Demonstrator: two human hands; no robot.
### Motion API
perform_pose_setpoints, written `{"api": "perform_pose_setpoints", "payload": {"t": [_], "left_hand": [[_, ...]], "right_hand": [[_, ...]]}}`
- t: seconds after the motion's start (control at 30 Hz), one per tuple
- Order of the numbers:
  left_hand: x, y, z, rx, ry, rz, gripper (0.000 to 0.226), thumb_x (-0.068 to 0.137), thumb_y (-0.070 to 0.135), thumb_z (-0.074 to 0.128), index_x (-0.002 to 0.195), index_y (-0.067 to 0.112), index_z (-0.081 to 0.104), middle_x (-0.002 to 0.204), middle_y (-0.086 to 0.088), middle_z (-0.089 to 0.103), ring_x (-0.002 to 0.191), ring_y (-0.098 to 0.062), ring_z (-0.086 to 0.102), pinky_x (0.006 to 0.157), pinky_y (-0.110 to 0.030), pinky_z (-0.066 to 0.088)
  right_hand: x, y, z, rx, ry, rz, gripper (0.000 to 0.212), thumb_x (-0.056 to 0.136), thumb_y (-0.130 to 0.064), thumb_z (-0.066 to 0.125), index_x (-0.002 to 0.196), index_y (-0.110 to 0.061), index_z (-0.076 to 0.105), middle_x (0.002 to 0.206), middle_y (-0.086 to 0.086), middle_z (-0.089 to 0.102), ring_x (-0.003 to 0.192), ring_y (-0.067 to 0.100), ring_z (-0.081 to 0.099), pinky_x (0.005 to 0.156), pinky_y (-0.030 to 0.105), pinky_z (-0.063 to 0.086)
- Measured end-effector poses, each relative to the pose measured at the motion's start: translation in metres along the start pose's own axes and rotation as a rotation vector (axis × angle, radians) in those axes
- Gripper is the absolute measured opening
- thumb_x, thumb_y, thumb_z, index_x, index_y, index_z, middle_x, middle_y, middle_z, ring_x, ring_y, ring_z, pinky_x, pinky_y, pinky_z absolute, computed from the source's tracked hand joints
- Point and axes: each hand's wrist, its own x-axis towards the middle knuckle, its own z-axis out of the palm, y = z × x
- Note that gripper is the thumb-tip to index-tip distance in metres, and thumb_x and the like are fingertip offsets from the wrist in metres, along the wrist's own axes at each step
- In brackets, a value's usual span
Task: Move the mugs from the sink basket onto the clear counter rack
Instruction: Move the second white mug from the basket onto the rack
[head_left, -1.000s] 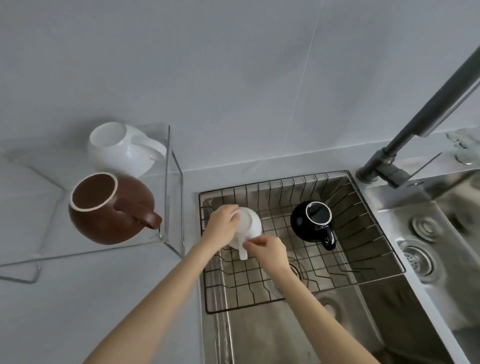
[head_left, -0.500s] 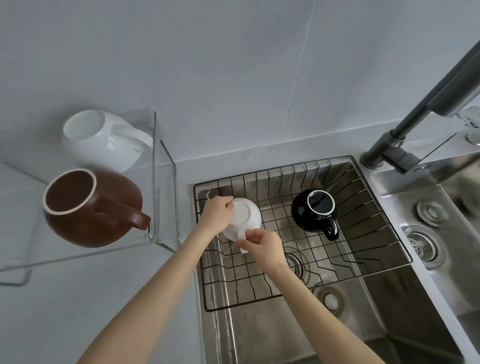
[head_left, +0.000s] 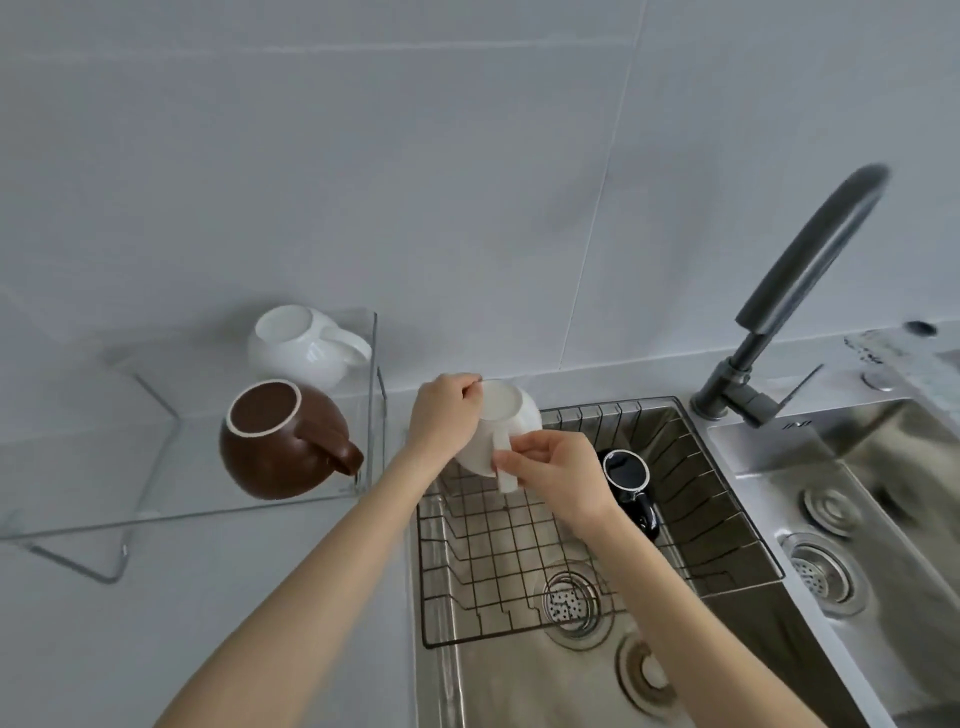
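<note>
A white mug (head_left: 503, 421) is lifted above the back left corner of the wire sink basket (head_left: 467, 540). My left hand (head_left: 441, 421) grips its rim and side, and my right hand (head_left: 558, 475) pinches its handle. A black mug (head_left: 626, 475) lies in the basket, partly hidden behind my right hand. On the clear counter rack (head_left: 171, 499) to the left rest a brown mug (head_left: 283, 441) and another white mug (head_left: 304, 345), both tipped with their handles to the right.
A dark curved faucet (head_left: 795, 291) rises at the back right of the steel sink (head_left: 519, 686). A second basin (head_left: 883, 499) with drain fittings lies to the right. A grey tiled wall stands behind.
Both hands have raised the white mug out of the basket and up toward its back left corner. The view has shifted, so the rack and the sink sit further right.
</note>
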Motion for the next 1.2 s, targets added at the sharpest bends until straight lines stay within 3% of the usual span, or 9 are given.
{"api": "perform_pose_setpoints", "payload": {"t": [0.2,0.3,0.37,0.47,0.53,0.67,0.9,1.03,1.2], "left_hand": [[-0.003,0.046,-0.088,0.004,0.21,0.144,0.032,0.09,0.011,0.039,0.107,0.004,0.066,0.113,-0.016,0.068,0.099,-0.028,0.058,0.077,-0.026,0.038],[-0.004,0.049,-0.134,0.031,0.287,0.147,0.026,0.087,0.009,0.041,0.08,0.003,0.065,0.08,-0.018,0.058,0.08,-0.023,0.049,0.069,-0.028,0.034],[-0.006,0.047,-0.161,0.038,0.331,0.139,0.022,0.085,0.01,0.041,0.071,0.014,0.057,0.076,-0.011,0.054,0.078,-0.024,0.047,0.068,-0.028,0.034],[-0.007,0.034,-0.205,0.058,0.398,0.111,0.028,0.085,0.01,0.042,0.084,0.008,0.071,0.085,-0.019,0.066,0.086,-0.031,0.057,0.071,-0.028,0.037],[-0.007,0.017,-0.231,0.104,0.413,0.075,0.026,0.083,0.01,0.042,0.066,0.014,0.061,0.069,-0.017,0.053,0.071,-0.026,0.048,0.063,-0.03,0.031],[-0.007,-0.022,-0.267,0.172,0.413,-0.013,0.011,0.072,0.02,0.036,0.067,0.021,0.046,0.072,-0.006,0.043,0.072,-0.018,0.038,0.066,-0.028,0.029],[0.003,-0.093,-0.291,0.174,0.401,-0.143,0.02,0.08,0.004,0.041,0.065,0.015,0.047,0.071,-0.014,0.049,0.07,-0.018,0.042,0.057,-0.028,0.023],[0.014,-0.13,-0.286,0.146,0.366,-0.19,0.018,0.081,0.005,0.041,0.067,0.016,0.044,0.072,-0.009,0.048,0.069,-0.018,0.041,0.053,-0.029,0.02],[0.02,-0.161,-0.28,0.166,0.308,-0.223,0.019,0.084,0.006,0.041,0.067,0.014,0.045,0.07,-0.013,0.048,0.068,-0.018,0.041,0.054,-0.03,0.023]], "right_hand": [[-0.011,-0.091,0.001,-0.007,-0.042,-0.211,0.014,0.075,-0.014,0.071,0.085,-0.005,0.07,0.075,0.011,0.073,0.07,0.017,0.066,0.073,0.032,0.054],[-0.012,-0.129,0.02,0.012,-0.079,-0.284,0.015,0.074,-0.012,0.071,0.084,0.0,0.07,0.086,0.024,0.073,0.079,0.028,0.067,0.084,0.044,0.055],[-0.011,-0.15,0.038,0.023,-0.118,-0.316,0.008,0.074,-0.011,0.071,0.078,-0.003,0.07,0.085,0.024,0.072,0.078,0.027,0.066,0.085,0.045,0.055],[-0.007,-0.176,0.073,0.048,-0.181,-0.346,0.006,0.074,-0.009,0.071,0.068,-0.011,0.069,0.076,0.016,0.07,0.074,0.024,0.065,0.08,0.039,0.057],[-0.003,-0.188,0.101,0.064,-0.24,-0.347,0.005,0.074,-0.009,0.071,0.069,-0.008,0.069,0.071,0.012,0.069,0.07,0.022,0.064,0.071,0.029,0.057],[0.006,-0.195,0.152,0.061,-0.292,-0.322,0.012,0.074,-0.01,0.071,0.077,0.002,0.07,0.072,0.014,0.068,0.067,0.022,0.062,0.073,0.034,0.056],[0.023,-0.178,0.229,0.013,-0.258,-0.261,0.016,0.073,-0.016,0.072,0.06,-0.016,0.064,0.071,0.014,0.067,0.067,0.021,0.057,0.08,0.044,0.053],[0.028,-0.164,0.258,-0.061,-0.199,-0.258,0.024,0.077,-0.016,0.066,0.077,0.008,0.065,0.074,0.028,0.066,0.065,0.022,0.051,0.063,0.032,0.044],[0.043,-0.147,0.279,-0.129,-0.187,-0.216,0.023,0.079,-0.015,0.062,0.08,0.007,0.066,0.067,0.017,0.06,0.065,0.027,0.052,0.061,0.028,0.042]]}}
